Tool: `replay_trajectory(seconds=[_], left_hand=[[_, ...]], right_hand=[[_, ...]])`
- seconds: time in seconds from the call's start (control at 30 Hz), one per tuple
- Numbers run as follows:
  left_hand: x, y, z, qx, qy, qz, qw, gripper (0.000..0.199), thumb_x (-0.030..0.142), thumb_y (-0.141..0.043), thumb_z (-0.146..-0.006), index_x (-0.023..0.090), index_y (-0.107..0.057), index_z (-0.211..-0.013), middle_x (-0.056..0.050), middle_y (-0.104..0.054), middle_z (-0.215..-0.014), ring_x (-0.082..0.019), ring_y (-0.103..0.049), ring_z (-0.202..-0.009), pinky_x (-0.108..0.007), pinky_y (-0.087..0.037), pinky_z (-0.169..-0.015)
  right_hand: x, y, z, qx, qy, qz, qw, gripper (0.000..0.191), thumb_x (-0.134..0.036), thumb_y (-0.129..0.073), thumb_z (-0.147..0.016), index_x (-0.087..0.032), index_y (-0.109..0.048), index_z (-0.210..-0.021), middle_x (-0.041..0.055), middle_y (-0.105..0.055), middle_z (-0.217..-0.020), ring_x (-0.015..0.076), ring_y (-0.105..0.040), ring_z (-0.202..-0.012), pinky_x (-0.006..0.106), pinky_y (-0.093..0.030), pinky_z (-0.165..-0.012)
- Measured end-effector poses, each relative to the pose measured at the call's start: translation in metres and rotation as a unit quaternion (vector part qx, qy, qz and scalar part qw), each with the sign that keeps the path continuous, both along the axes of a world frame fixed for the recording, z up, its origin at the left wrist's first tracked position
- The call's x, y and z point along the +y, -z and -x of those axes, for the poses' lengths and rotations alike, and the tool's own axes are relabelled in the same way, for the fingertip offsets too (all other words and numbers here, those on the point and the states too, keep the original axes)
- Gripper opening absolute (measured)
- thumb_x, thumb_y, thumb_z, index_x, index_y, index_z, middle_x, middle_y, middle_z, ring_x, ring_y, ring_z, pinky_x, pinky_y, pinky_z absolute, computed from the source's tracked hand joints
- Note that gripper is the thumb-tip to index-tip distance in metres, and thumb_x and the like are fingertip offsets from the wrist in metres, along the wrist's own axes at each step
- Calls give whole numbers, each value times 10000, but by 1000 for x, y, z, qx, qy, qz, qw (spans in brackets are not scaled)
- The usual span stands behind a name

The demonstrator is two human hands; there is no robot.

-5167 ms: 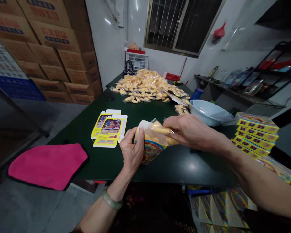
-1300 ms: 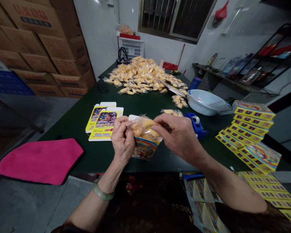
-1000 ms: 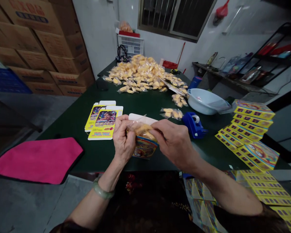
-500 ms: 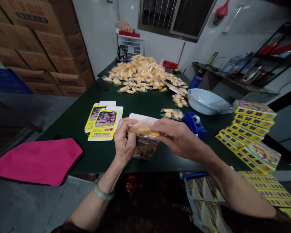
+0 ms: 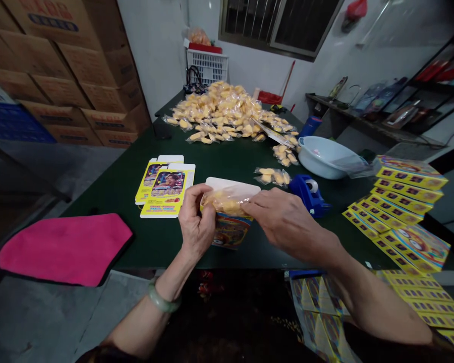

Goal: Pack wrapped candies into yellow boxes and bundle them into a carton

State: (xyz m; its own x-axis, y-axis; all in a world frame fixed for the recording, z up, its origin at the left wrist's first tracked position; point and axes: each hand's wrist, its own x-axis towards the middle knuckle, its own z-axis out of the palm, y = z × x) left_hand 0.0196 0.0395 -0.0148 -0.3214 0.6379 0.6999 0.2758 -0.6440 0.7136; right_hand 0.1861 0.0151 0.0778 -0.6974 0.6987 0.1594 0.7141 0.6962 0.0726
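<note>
A small printed carton stands upright at the table's near edge, its white top flap raised at the back. My left hand is closed on the carton's left side, thumb over the top edge. Clear-wrapped yellow snack packets fill the carton's mouth and bulge above its rim. With bent fingers, my right hand pinches the wrapper at the right end of these packets. Two more snack packets lie behind my right hand, beside a blue tape dispenser.
Flat unfolded cartons lie left of my hands, near a pink cloth item. A heap of wrapped snacks covers the table's far end. To the right are a pale blue basin and stacked filled cartons.
My right hand has rolled over, knuckles now upward, with its fingers drawn in on the wrapper. My left hand keeps its hold on the carton. The view has shifted slightly.
</note>
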Motion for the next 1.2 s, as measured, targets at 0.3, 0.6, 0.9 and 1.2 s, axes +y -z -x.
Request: replay_trajectory(seconds=[0.3, 0.6, 0.9, 1.2], left_hand=[[-3, -7, 1, 57, 16, 1, 998, 235, 53, -424, -720, 192, -606, -668, -13, -581, -785, -145, -574, -769, -266, -458, -669], [4, -6, -3, 47, 11, 31, 998, 210, 68, -408, -702, 191, -537, -591, -6, -520, -725, -148, -543, -742, -271, -436, -678], [3, -2, -5, -7, 14, 45, 999, 187, 140, -485, -740, 195, -561, -901, -8, -575, -839, -135, -562, -766, -259, -461, -697], [1, 8, -3, -58, 16, 47, 997, 187, 179, -542, -772, 187, -522, -957, -9, -570, -848, -125, -586, -766, -252, -488, -707]], right_hand=[[-8, 28, -3, 83, -36, -38, 995, 406, -14, -417, -792, -107, -602, -1141, 130, -687, -1074, 212, -588, -939, 359, -377, -822], [-16, 45, -4, 266, 2, -131, 955, 324, -132, -473, -884, -111, -546, -1199, 169, -594, -1253, 256, -523, -1144, 408, -426, -915], [11, -3, 22, 54, 53, -111, 991, 195, -286, -538, -891, -157, -644, -993, 99, -666, -891, 233, -592, -831, 328, -363, -651], [21, -15, 33, -103, 38, -2, 994, 173, -164, -491, -891, -178, -656, -938, 82, -686, -831, 169, -581, -628, 279, -175, -505]])
